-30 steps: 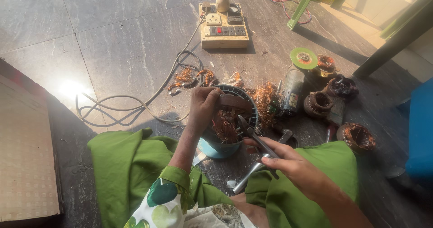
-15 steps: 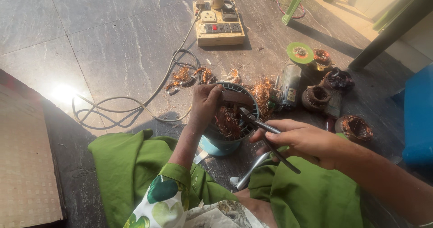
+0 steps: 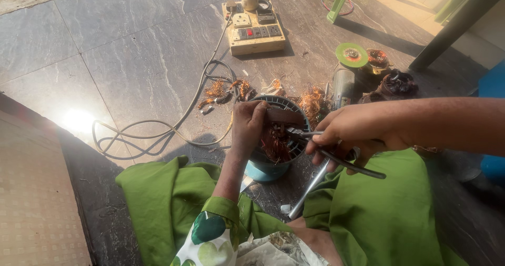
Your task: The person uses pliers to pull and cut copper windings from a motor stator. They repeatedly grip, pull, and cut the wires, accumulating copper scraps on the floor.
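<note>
In the head view, the left hand (image 3: 249, 125) grips the rim of a blue motor stator (image 3: 273, 145) on the floor between the knees, hiding its left edge. The right hand (image 3: 353, 133) is clenched around pliers (image 3: 336, 155), their tips buried in copper windings (image 3: 275, 144). A cream switch board (image 3: 256, 32) lies far off.

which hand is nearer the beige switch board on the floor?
Left. The left hand grips the rim of the motor housing, straight below the switch board. The right hand, holding pliers, sits lower and further right.
</note>
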